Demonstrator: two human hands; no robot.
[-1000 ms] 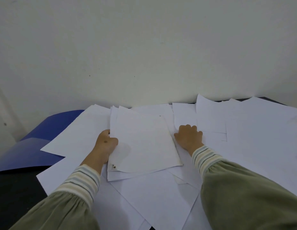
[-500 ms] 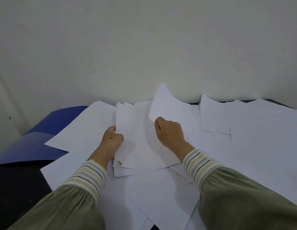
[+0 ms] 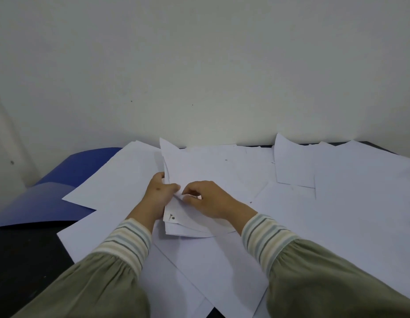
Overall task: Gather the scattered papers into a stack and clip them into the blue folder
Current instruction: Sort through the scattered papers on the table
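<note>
A small stack of white sheets (image 3: 199, 166) lies at the middle of the table, its near left corner showing a small dark dot. My left hand (image 3: 159, 193) grips the stack's left edge, thumb on top. My right hand (image 3: 208, 199) sits on the stack beside the left one, fingers curled and pinching a sheet at its left edge. Many loose white papers (image 3: 350, 203) lie scattered over the table around the stack. The blue folder (image 3: 50, 191) lies open at the far left, partly covered by a sheet.
The table is dark (image 3: 23, 255) and shows at the near left. A plain pale wall (image 3: 199, 76) rises directly behind the table. Papers at the right (image 3: 291, 166) curl up against the wall. Both sleeves fill the bottom of the view.
My right hand has carried a sheet from the right over to the stack and laid it on top. It now meets my left hand at the stack's left edge.
</note>
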